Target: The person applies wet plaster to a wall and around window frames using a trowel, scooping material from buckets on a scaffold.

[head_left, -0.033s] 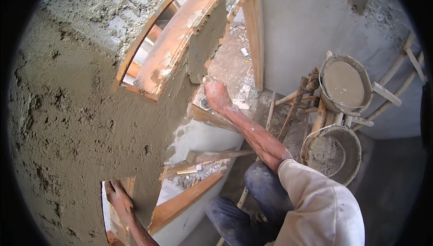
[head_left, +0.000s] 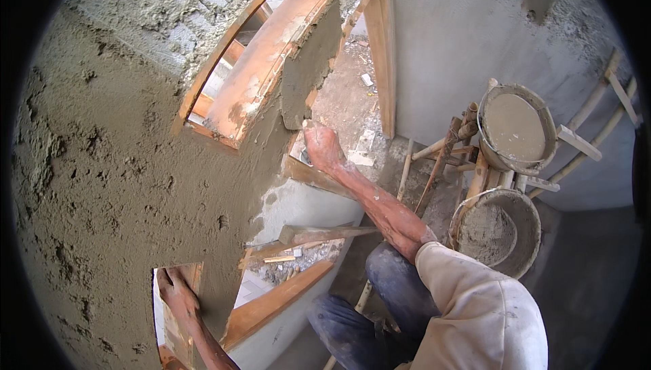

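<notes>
Wet grey mortar covers the wall (head_left: 135, 194) on my left. My right hand (head_left: 323, 146) is closed around the handle of a trowel, and the handle is mostly hidden in the fist. The trowel's flat grey blade (head_left: 293, 99) lies against the mortared strip between the curved wooden window frame (head_left: 261, 65) and the opening beside it. At the lower left, my left hand (head_left: 178, 297) reaches into a small opening. Its bent fingers grip the wooden frame (head_left: 194, 278) there, and the fingertips are partly hidden.
A bucket of wet mortar (head_left: 481, 128) stands on a wooden pole support (head_left: 479, 183) at the right. Below it is another bucket (head_left: 536, 238) holding drier mix. A wooden plank (head_left: 319, 234) juts out near my knees. Poles (head_left: 603, 95) lean by the grey wall.
My right hand and the trowel have shifted very slightly toward me along the mortared strip. The left hand keeps its place at the small opening.
</notes>
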`<action>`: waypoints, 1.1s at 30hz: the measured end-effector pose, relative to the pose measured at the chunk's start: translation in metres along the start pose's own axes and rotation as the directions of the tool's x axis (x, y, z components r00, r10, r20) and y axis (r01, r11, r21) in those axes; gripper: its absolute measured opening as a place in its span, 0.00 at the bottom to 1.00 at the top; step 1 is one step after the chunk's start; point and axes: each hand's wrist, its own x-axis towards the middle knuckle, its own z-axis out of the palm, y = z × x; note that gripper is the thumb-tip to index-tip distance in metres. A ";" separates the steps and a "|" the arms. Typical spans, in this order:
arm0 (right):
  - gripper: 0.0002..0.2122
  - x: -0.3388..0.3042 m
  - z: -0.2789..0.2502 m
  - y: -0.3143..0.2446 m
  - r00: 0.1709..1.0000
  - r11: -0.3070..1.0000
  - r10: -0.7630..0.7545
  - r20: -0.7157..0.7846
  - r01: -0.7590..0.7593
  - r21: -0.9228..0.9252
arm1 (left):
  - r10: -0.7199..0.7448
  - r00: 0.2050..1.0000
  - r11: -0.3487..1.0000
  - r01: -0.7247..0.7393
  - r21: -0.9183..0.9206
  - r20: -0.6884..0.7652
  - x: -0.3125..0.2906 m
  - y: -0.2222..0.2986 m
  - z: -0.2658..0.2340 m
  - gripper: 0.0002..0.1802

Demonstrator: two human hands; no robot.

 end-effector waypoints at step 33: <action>0.10 -0.325 -0.540 0.001 0.862 -0.065 0.443 0.245 0.304 -0.950 | 0.145 0.988 0.980 -0.152 0.131 0.061 0.062 -0.061 0.038 0.44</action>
